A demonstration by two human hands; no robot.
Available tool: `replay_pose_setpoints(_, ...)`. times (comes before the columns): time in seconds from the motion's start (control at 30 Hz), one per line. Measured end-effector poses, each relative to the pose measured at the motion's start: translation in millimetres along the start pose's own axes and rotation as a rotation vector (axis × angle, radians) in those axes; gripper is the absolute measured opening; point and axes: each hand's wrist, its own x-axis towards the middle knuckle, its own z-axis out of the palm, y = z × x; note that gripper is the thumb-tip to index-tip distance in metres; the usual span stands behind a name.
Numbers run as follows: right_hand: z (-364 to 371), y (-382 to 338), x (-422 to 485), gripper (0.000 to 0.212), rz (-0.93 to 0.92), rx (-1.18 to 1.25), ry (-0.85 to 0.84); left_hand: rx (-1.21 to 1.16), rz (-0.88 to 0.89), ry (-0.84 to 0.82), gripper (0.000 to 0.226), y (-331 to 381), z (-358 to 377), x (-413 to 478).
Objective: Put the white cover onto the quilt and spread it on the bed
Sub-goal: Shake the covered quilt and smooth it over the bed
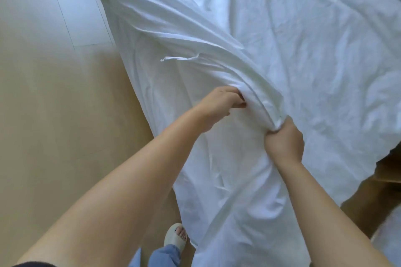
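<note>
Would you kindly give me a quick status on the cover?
Left hand and right hand grip white cover fold. Cover hangs toward floor. Slippered foot near hem.

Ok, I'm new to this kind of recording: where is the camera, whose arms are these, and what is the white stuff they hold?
There is no machine here. A person wears one wide-angle camera on the head, so you look down along their own two bare arms. That is the only view.

The big white sheet is the cover. It lies wrinkled across the top and right of the picture, and its near edge hangs toward the wooden floor. A small fabric tie sticks out of it.

The left hand pinches a fold of the cover. The right hand grips a bunched ridge of it just beside that. Whether the quilt is inside cannot be seen.

At the bottom is the person's foot in a slipper.
</note>
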Motion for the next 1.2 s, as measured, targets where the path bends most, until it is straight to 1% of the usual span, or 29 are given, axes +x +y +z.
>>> replay_pose_setpoints(0.03, -5.6, 7.5, 10.1, 0.024, 0.017, -0.019, 0.026, -0.007, -0.039, 0.106, 0.031, -20.1, -6.3, 5.9)
replay_pose_setpoints(0.1, -14.5, 17.2, 23.1, 0.024, 0.002, -0.059, 0.029, 0.009, -0.139, 0.358, 0.035, -67.4, -19.1, 17.5)
replay_pose_setpoints(0.13, -16.4, 18.8, 27.1, 0.026, -0.012, -0.071, 0.033, 0.015, -0.191, 0.433, 0.036, -88.8, -21.6, 21.9)
replay_pose_setpoints(0.17, -16.1, 19.9, 31.0, 0.026, -0.017, -0.073, 0.036, 0.015, -0.236, 0.47, 0.036, -108.1, -20.8, 25.9)
replay_pose_setpoints(0.27, -14.2, 25.2, 40.0, 0.022, -0.023, -0.061, 0.025, -0.105, -0.341, 0.477, 0.036, -149.4, -5.5, 36.6)
replay_pose_setpoints(0.33, -16.9, 30.4, 45.9, 0.017, -0.045, -0.074, 0.018, -0.132, -0.347, 0.465, 0.027, -162.9, 11.1, 43.7)
replay_pose_setpoints(0.4, -20.4, 35.1, 52.1, 0.013, -0.076, -0.094, 0.02, -0.072, -0.36, 0.494, 0.018, -170.7, 24.1, 53.3)
replay_pose_setpoints(0.5, -27.0, 39.2, 59.0, 0.012, -0.12, -0.104, 0.021, 0.09, -0.41, 0.525, 0.026, -171.2, 36.2, 62.1)
replay_pose_setpoints(0.53, -29.4, 40.3, 60.4, 0.012, -0.138, -0.108, 0.016, 0.112, -0.414, 0.554, 0.031, -170.2, 38.3, 63.7)
replay_pose_setpoints(0.57, -31.7, 41.1, 62.1, 0.012, -0.153, -0.111, 0.014, 0.093, -0.407, 0.585, 0.035, -169.0, 38.0, 65.4)
replay_pose_setpoints(0.6, -34.3, 41.3, 63.5, 0.012, -0.167, -0.113, 0.017, 0.025, -0.394, 0.617, 0.035, -163.1, 37.7, 63.3)
replay_pose_setpoints(0.67, -41.5, 38.8, 62.8, 0.012, -0.187, -0.099, 0.023, -0.15, -0.318, 0.692, 0.027, -142.8, 31.1, 42.4)
replay_pose_setpoints(0.7, -46.7, 36.1, 61.0, 0.012, -0.195, -0.078, 0.032, -0.187, -0.25, 0.733, 0.021, -131.0, 24.0, 26.9)
replay_pose_setpoints(0.77, -58.5, 29.6, 53.9, 0.009, -0.227, -0.039, 0.062, -0.144, -0.097, 0.805, 0.018, -105.1, 3.8, -13.5)
replay_pose_setpoints(0.83, -73.8, 20.5, 39.0, 0.007, -0.271, -0.023, 0.1, -0.097, 0.011, 0.846, 0.018, -80.6, -15.9, -62.0)
replay_pose_setpoints(0.9, -91.1, 7.3, 21.0, 0.011, -0.333, 0.005, 0.123, -0.096, 0.081, 0.829, 0.018, -58.6, -29.2, -106.8)
replay_pose_setpoints(0.97, -100.0, -12.1, -9.2, 0.02, -0.391, 0.011, 0.122, -0.103, 0.12, 0.78, 0.028, -42.8, -31.9, -135.4)
replay_pose_setpoints(1.0, -95.2, -23.8, -31.6, 0.024, -0.446, -0.004, 0.122, -0.125, 0.14, 0.746, 0.032, -38.3, -30.4, -143.0)
replay_pose_setpoints(1.03, -87.3, -34.1, -55.7, 0.027, -0.556, -0.029, 0.118, -0.15, 0.147, 0.717, 0.032, -35.7, -27.8, -148.2)
replay_pose_setpoints(1.1, -58.4, -52.0, -106.2, 0.028, -0.761, -0.08, 0.03, -0.17, 0.138, 0.689, 0.023, -33.9, -26.6, -154.2)
replay_pose_setpoints(1.13, -39.8, -60.9, -127.2, 0.029, -0.776, -0.105, -0.137, -0.173, 0.108, 0.706, 0.021, -37.2, -28.9, -155.1)
replay_pose_setpoints(1.2, -3.3, -68.4, -151.9, 0.025, -0.582, -0.095, -0.507, -0.186, -0.01, 0.777, 0.016, -56.4, -42.0, -153.2)
